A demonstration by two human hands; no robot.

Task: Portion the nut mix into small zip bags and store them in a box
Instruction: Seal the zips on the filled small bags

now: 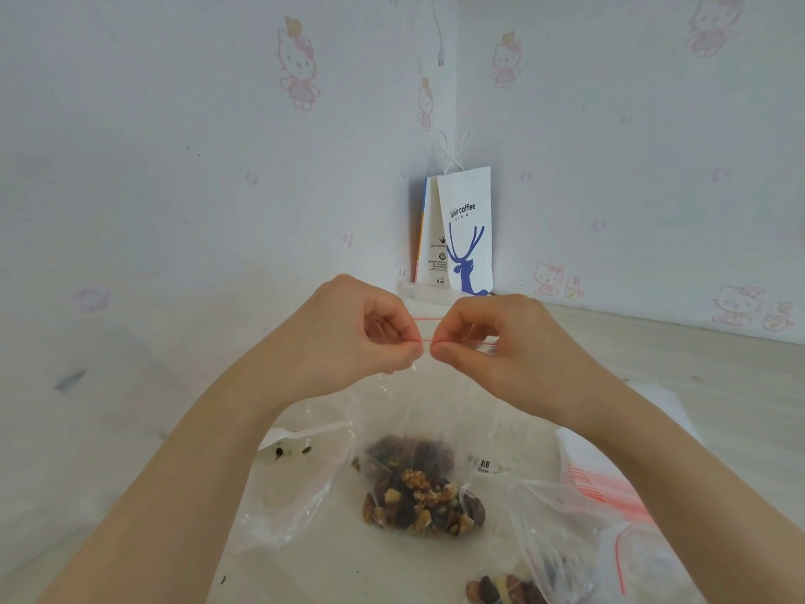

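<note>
Above table [130,429], mid-frame: my left hand [361,337] and right hand [483,342] both pinch red seal [427,340] of zip bag [418,411], thumb against forefinger, two pinches nearly touching. Zip bag hangs from seal, nuts [422,494] bunched at bottom, low over table; contact unclear. Big clear bag [296,494] crumpled just left. Second bag [566,538] with nuts lower right, by my right forearm. Empty bags [601,486] stacked beyond. Paper bag [468,237] upright in wall corner, well apart.

Forearms reach forward, converging. Left hand [361,331] and right hand [492,342] raised, fingers curled, thumb and forefinger pinching the zip bag [418,490] top; hands almost touch.
</note>
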